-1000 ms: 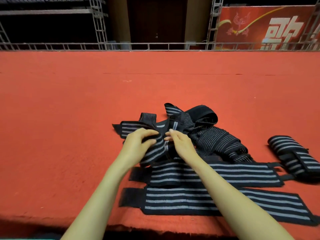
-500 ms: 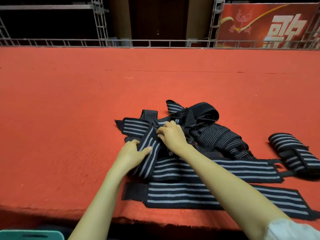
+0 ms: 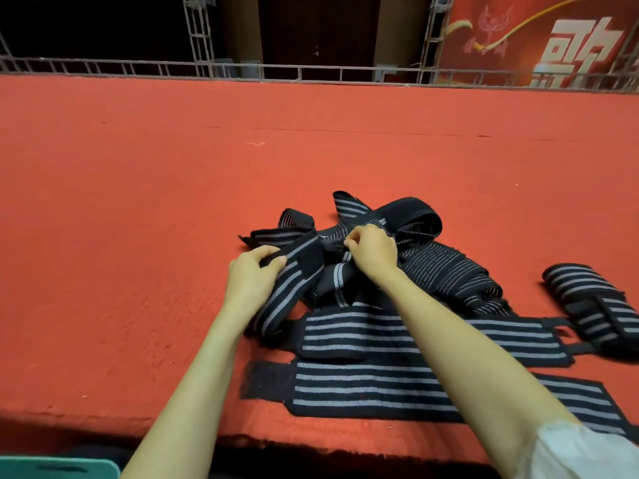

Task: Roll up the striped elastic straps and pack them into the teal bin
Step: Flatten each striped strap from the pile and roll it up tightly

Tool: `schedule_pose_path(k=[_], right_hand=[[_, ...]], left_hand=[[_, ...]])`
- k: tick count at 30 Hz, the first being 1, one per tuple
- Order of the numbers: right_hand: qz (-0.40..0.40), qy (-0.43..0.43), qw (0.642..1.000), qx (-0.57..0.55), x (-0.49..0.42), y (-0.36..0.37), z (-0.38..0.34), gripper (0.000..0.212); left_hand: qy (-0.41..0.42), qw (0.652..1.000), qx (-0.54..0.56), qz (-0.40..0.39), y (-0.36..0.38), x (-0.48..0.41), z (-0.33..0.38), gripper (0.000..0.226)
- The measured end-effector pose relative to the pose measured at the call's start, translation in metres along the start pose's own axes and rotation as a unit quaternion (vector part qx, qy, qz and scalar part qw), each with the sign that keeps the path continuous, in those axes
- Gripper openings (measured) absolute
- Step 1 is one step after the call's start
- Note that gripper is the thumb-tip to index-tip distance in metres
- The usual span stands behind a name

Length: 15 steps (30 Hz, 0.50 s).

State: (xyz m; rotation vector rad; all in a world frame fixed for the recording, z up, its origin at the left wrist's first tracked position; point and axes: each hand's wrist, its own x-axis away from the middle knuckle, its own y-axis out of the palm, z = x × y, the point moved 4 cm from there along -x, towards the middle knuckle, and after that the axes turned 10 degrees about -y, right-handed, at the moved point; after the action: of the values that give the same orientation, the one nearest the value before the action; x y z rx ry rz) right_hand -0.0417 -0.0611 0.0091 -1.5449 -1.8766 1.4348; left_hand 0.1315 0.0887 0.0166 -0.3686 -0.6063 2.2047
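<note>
Right hand (image 3: 373, 254) reached farther, pinching black elastic (image 3: 330, 243); left hand (image 3: 250, 275) grips flat striped strap (image 3: 288, 292).

This looks like an event hall or performance venue, seen from the edge of a stage. A wide platform (image 3: 138, 202) covered in red carpet fills the view, its frayed front edge at 6 o'clock. Along the far side at 12 o'clock runs a low grey metal truss rail (image 3: 311, 69), with upright truss towers (image 3: 198, 29) rising from it at 11 and 1 o'clock. A red banner (image 3: 536, 36) with large white Chinese characters and a gold flourish hangs at 1 to 2 o'clock. Dark doors (image 3: 316, 29) stand behind the rail.
</note>
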Motion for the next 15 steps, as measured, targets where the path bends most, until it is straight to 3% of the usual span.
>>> schedule_pose_path(k=[5,7,10,12,13,15], right_hand=[[0.001,0.067,0.997,0.026,0.002,-0.007,0.028,0.020],[-0.017,0.099,0.995,0.022,0.003,-0.014,0.049,0.019],[-0.013,0.015,1.000,0.022,0.006,-0.021,0.041,0.031],[0.001,-0.048,0.998,-0.030,0.018,-0.018,0.011,0.031],[-0.023,-0.056,0.996,-0.059,0.025,-0.013,-0.005,0.029],[-0.130,-0.033,0.980,-0.147,0.052,-0.010,-0.037,0.051]], left_hand=[[0.002,0.998,0.030,0.061,-0.018,0.010,-0.007,0.020],[0.022,0.998,-0.010,0.057,-0.025,0.010,-0.008,0.021],[0.049,0.995,-0.081,-0.007,-0.009,0.010,0.001,0.020],[0.062,0.996,-0.064,-0.027,0.003,0.017,0.004,0.017],[0.072,0.996,-0.047,-0.031,0.008,0.022,0.003,0.016],[0.109,0.993,-0.032,-0.042,0.007,0.044,0.005,0.015]])
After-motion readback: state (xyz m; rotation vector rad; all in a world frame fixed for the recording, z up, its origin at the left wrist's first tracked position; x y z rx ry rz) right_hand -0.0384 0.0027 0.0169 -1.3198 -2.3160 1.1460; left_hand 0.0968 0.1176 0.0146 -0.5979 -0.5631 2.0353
